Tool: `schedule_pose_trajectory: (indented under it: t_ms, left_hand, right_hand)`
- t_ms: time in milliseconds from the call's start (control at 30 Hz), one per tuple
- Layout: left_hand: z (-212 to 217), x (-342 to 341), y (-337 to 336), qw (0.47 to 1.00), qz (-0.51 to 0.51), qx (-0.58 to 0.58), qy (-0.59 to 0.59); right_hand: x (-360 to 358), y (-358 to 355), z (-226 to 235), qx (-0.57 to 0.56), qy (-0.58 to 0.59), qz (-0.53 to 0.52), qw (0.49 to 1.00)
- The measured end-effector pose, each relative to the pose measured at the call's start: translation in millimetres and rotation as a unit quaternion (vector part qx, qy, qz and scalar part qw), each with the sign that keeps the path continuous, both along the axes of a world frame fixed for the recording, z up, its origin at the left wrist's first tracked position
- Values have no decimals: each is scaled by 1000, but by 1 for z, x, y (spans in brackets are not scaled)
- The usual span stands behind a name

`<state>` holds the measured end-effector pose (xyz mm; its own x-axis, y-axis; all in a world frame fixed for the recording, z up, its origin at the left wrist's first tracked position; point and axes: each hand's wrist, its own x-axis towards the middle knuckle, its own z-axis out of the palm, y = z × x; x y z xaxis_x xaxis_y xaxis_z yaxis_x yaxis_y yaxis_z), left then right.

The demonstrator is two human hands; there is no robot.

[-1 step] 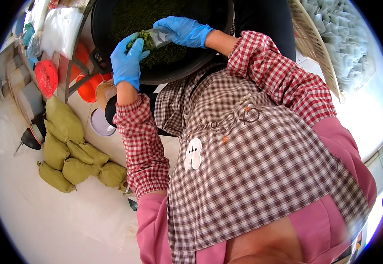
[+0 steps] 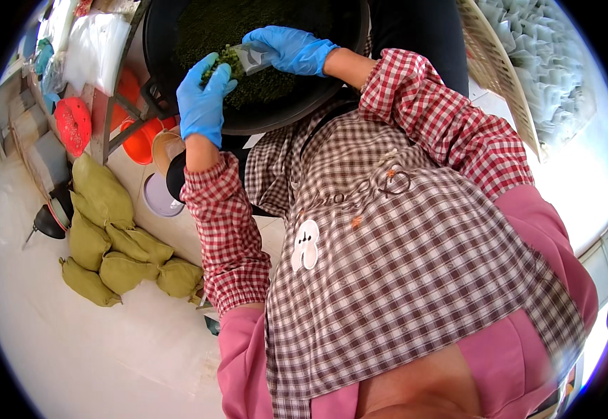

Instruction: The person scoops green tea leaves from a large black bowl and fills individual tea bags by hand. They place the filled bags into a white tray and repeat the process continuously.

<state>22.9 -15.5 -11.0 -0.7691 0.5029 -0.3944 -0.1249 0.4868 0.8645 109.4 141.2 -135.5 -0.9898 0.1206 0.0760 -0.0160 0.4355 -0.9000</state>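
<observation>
My left hand, in a blue glove, closes its thumb and fingers around a clump of green, grainy dried plant bits. Beside it, my right hand, also blue-gloved, pinches a small clear plastic bag. The bag's end by my left hand touches the green bits; whether some are inside is hard to see. Both hands are over a wide black basin by my lap. A heap of the same green stuff lies in the basin.
Several olive cloth sacks are piled on the floor at left. Orange-red basins and a stand holding clear plastic bags are left of the black basin. At right, a woven tray borders many pale filled packets.
My left hand has shifted very slightly, with its fingers still around the green bits. Otherwise the two frames look alike.
</observation>
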Motion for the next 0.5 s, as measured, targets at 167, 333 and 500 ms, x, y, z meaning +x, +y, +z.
schedule_pose_trajectory:
  t_ms: [167, 333, 500]
  left_hand:
    - [-3, 9, 0, 967, -141, -90, 192]
    - [15, 12, 9, 901, -192, -101, 374]
    - [40, 7, 3, 985, -131, -41, 108]
  right_hand:
    - [3, -2, 6, -24, -29, 14, 999]
    - [4, -3, 13, -39, -5, 29, 999]
    - [7, 0, 25, -67, -21, 55, 996]
